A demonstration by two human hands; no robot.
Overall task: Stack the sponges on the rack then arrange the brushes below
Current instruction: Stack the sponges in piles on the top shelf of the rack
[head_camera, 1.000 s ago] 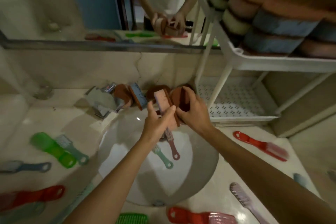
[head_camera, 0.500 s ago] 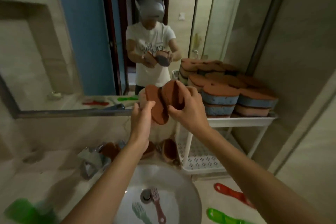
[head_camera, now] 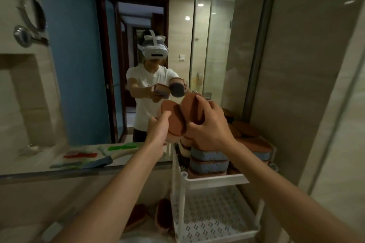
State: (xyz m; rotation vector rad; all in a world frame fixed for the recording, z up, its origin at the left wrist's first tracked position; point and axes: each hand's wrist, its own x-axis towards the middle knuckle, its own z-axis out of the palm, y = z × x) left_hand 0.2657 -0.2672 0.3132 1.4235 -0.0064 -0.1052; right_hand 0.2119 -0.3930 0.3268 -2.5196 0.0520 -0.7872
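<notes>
My left hand (head_camera: 158,131) grips a brown-topped sponge (head_camera: 173,119), thumb across its face. Beside it my right hand (head_camera: 209,130) grips a second brown sponge (head_camera: 192,107), its fingers curled over the top. Both sponges are held up in front of the mirror, just left of and above the white rack's top shelf (head_camera: 215,178). That shelf holds stacks of blue-and-brown sponges (head_camera: 207,161). The perforated lower shelf (head_camera: 213,215) carries nothing. Two more sponges (head_camera: 161,213) lean on the counter left of the rack.
A large mirror (head_camera: 79,65) fills the wall ahead and reflects a person and coloured brushes (head_camera: 83,156) on the counter. The rack stands against the right wall (head_camera: 296,65). The sink is out of view below.
Both hands have risen from the sink area to the level of the rack's top shelf, each carrying a sponge, and have shifted right toward the rack. The camera has tilted up.
</notes>
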